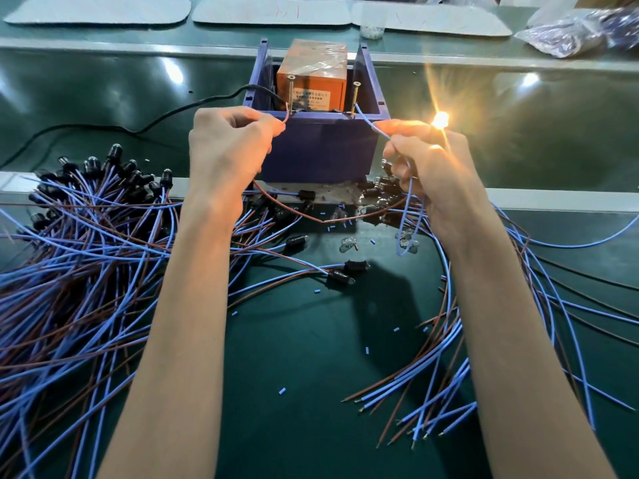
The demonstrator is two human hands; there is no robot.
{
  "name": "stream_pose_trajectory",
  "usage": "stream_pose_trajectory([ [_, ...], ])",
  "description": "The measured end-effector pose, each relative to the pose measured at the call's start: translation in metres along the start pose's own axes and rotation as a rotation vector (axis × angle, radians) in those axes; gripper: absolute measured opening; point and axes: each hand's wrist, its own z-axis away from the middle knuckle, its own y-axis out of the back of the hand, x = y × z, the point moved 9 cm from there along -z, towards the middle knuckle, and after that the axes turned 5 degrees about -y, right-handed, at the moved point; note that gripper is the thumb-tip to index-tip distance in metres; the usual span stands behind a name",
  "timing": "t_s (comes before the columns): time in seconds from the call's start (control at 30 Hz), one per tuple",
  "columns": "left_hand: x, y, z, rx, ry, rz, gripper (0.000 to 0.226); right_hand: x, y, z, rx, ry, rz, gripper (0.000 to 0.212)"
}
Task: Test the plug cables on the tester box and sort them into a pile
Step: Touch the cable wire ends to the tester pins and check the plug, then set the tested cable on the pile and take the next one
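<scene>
Bulb (441,119) glows at tester box (314,146)

Our left hand (228,146) pinches the brown lead (285,122) at one screw (291,95), and our right hand (425,167) pinches the blue lead (370,121) running up to the other screw (355,98). The lit bulb seems to sit in that hand too, though glare blurs it. A cable pile (86,236) lies left of the box on the tabletop (311,375).

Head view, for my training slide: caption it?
Left hand holds brown wire, right hand blue wire, to tester box screws; bulb glows.

Factory assembly line: green conveyor belt (103,98) heaped with wire leads (69,271).
</scene>
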Motion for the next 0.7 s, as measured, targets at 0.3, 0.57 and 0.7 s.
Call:
stream_pose_trajectory([
  [0.3,0.004,-0.001,0.002,0.005,0.001,0.003,0.014,0.000,0.000,0.001,-0.008,-0.004,0.044,0.029],
  [0.57,0.047,-0.015,0.014,0.007,-0.195,0.132,0.015,-0.003,0.005,-0.002,-0.068,-0.016,0.083,0.030],
  [0.7,0.066,-0.050,0.032,-0.193,-0.364,0.045,0.008,-0.009,0.001,0.004,-0.165,-0.029,0.209,0.028],
])
